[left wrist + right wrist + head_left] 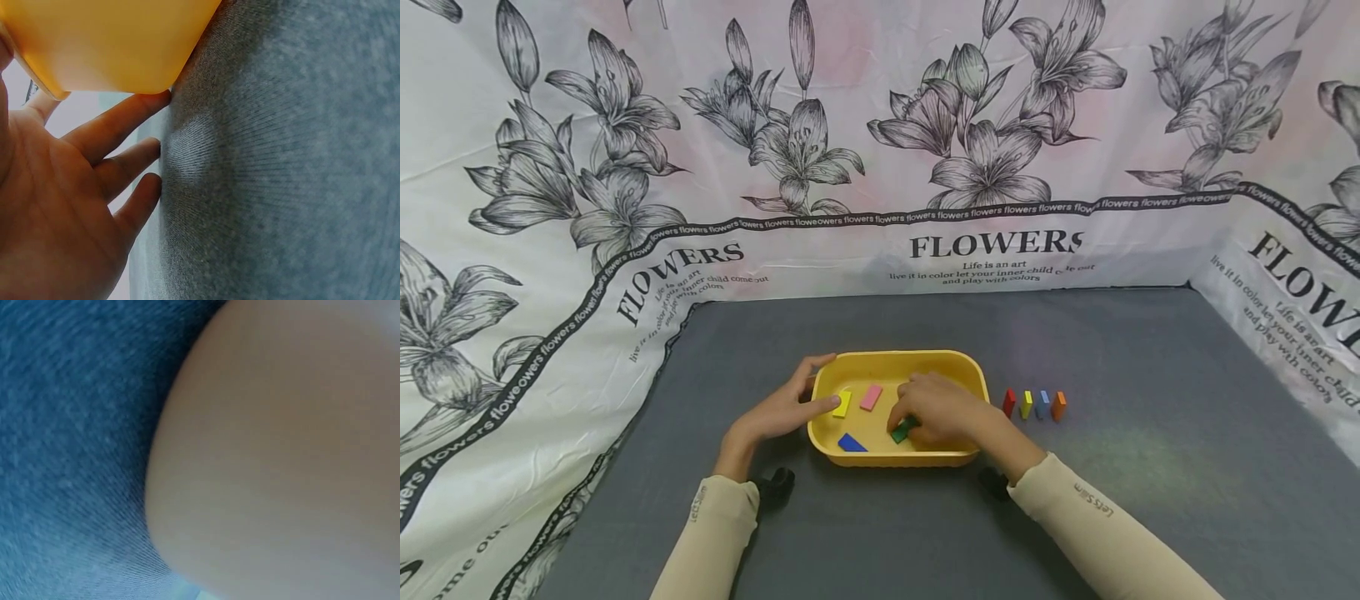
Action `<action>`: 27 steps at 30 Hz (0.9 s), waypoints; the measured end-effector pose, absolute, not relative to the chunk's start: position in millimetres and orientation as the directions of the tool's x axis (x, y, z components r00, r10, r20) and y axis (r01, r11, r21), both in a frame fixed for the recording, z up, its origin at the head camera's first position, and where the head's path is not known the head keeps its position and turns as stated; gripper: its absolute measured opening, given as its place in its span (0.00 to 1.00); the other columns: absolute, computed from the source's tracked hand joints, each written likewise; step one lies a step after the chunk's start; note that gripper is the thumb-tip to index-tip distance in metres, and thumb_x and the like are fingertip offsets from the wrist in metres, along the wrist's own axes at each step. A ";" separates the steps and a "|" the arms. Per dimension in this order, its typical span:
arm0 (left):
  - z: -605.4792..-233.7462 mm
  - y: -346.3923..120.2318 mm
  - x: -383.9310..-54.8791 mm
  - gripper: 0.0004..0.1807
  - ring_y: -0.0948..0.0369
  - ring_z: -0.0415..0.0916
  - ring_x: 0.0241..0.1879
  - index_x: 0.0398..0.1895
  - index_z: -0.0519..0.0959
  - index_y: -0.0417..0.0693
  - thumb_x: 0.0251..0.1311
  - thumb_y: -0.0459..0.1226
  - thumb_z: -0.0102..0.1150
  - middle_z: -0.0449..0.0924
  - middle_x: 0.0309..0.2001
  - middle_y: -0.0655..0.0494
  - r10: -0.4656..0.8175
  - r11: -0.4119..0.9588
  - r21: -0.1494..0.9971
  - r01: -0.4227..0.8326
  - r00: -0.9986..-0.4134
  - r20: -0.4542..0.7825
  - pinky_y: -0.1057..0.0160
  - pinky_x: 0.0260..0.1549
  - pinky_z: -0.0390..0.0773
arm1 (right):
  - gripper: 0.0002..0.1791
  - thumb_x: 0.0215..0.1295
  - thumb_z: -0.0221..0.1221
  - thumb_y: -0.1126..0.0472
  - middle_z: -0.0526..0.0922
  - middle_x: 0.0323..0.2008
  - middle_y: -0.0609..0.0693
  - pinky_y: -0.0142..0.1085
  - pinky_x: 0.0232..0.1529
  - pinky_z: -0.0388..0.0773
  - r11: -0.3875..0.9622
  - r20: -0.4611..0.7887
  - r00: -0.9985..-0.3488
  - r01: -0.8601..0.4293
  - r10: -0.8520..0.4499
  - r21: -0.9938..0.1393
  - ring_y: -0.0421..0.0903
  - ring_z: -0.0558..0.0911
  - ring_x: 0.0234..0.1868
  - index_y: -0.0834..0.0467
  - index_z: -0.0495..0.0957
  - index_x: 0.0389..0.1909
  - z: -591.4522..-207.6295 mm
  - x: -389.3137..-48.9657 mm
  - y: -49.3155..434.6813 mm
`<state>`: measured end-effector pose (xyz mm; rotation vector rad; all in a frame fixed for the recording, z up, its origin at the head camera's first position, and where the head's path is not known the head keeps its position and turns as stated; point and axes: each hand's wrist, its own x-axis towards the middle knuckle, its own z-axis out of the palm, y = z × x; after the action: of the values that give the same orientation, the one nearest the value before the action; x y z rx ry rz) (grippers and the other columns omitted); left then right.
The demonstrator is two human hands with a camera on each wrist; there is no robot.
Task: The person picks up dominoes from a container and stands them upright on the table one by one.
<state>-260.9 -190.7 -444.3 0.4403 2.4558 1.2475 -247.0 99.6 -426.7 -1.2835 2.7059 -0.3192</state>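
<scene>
My left hand (782,412) is clamped on the left end of the yellow tray (880,459), thumb over the rim beside a yellow block (842,406) and the other fingers spread outside the wall. The fingers of my right hand (942,407) are together on a green block (899,434) inside the tray, where a pink block (871,397) and a blue block (851,443) also lie. Right of the tray, four coloured blocks (1027,405) stand in a row on the grey worktop (865,533).
</scene>
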 end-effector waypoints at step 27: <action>-444.9 -191.5 -260.7 0.43 0.45 0.64 0.74 0.78 0.49 0.68 0.67 0.52 0.63 0.59 0.79 0.50 0.430 0.569 0.814 0.119 -0.886 -0.171 0.36 0.71 0.63 | 0.14 0.65 0.68 0.61 0.85 0.38 0.44 0.36 0.38 0.75 0.330 0.259 -0.765 -0.521 -0.590 -0.787 0.43 0.77 0.35 0.48 0.85 0.50 -411.0 -241.0 155.3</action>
<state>-260.7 -191.5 -444.9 0.4480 2.4540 1.2351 -241.0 155.3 -411.0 -1.0471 2.5010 -1.4355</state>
